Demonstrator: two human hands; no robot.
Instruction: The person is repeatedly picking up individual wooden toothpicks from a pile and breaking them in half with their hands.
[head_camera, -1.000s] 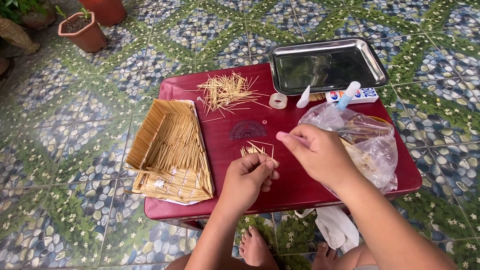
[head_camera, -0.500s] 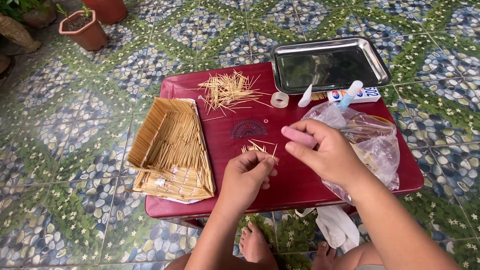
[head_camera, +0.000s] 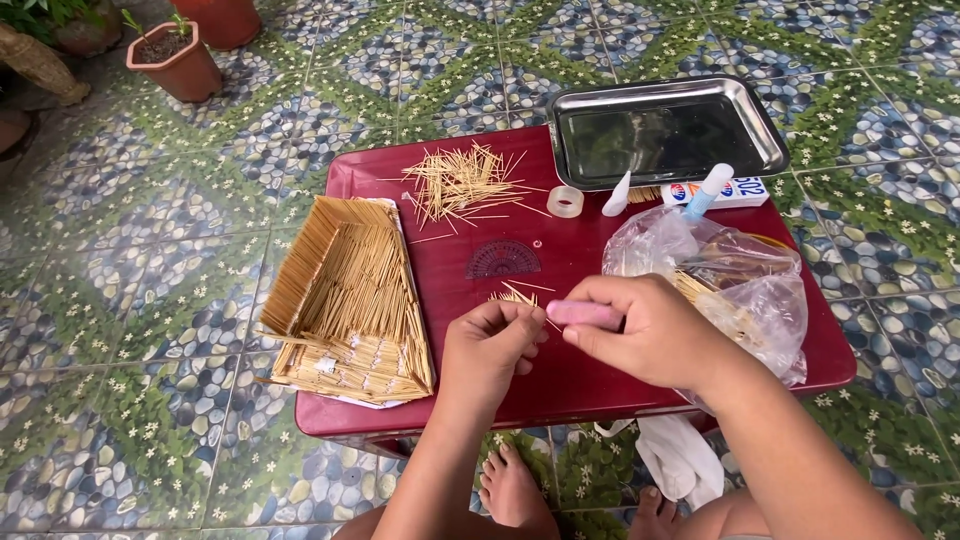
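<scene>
My left hand (head_camera: 487, 348) pinches a small bunch of toothpicks (head_camera: 512, 297) upright over the dark red table (head_camera: 560, 390). My right hand (head_camera: 650, 335) holds a pink cutter-like tool (head_camera: 582, 314), its tip touching the bunch near my left fingers. A half-built house wall of glued toothpicks (head_camera: 352, 300) lies at the table's left. A loose pile of toothpicks (head_camera: 463, 184) lies at the back.
A clear plastic bag (head_camera: 735, 285) of sticks sits to the right of my hands. A steel tray (head_camera: 665, 132), tape roll (head_camera: 566, 201), glue tubes (head_camera: 709, 190) and a protractor (head_camera: 503, 260) lie at the back. Plant pots (head_camera: 178, 62) stand on the tiled floor.
My right hand has moved left and down, bringing the pink tool against the toothpick bunch. My left hand stays put.
</scene>
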